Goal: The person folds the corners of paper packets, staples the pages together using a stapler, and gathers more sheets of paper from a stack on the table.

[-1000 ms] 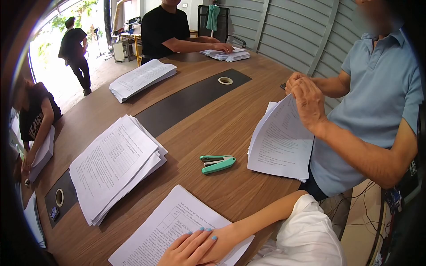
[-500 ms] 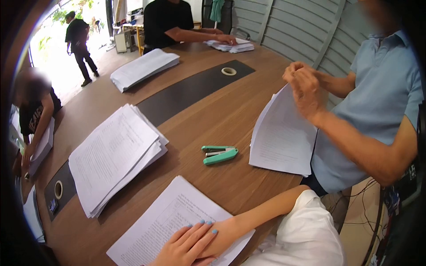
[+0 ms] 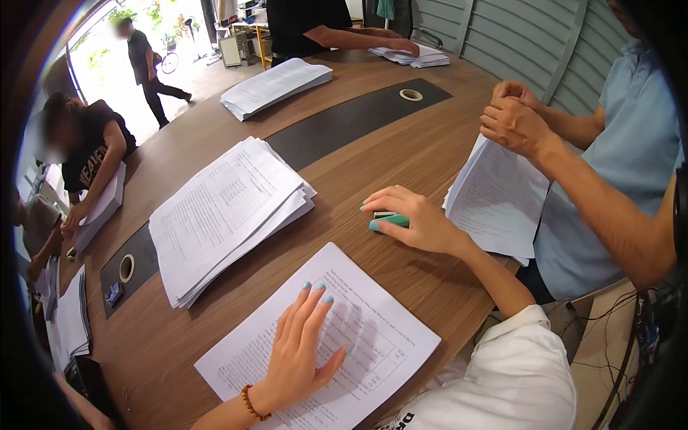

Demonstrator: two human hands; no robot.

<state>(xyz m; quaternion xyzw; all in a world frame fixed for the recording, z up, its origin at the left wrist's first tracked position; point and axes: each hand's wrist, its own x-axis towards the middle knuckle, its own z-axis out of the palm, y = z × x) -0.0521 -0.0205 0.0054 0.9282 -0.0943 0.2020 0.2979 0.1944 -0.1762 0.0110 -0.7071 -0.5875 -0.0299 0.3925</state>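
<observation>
My left hand (image 3: 297,351) rests with fingers stretched and thumb apart on a printed paper stack (image 3: 390,330) in front of me. Pale blue polish shows on its nails, and a beaded bracelet is on the wrist. Farther up and to the right, my right hand (image 3: 419,221) curls around a green stapler (image 3: 396,219), thumb on the near side and fingers over the far side. The stapler sits on the wooden table, its body partly hidden under my palm.
A thick paper stack (image 3: 229,215) lies left of the stapler, another stack (image 3: 276,87) behind it. Tape rolls (image 3: 411,94) sit on the dark inlay. At right, a person in blue holds upright papers (image 3: 498,201). Other people handle papers at the far and left sides.
My right hand has left the paper stack and reached forward onto the stapler. My left hand, earlier over my right, now lies spread on the page. The view has shifted; a background person is walking.
</observation>
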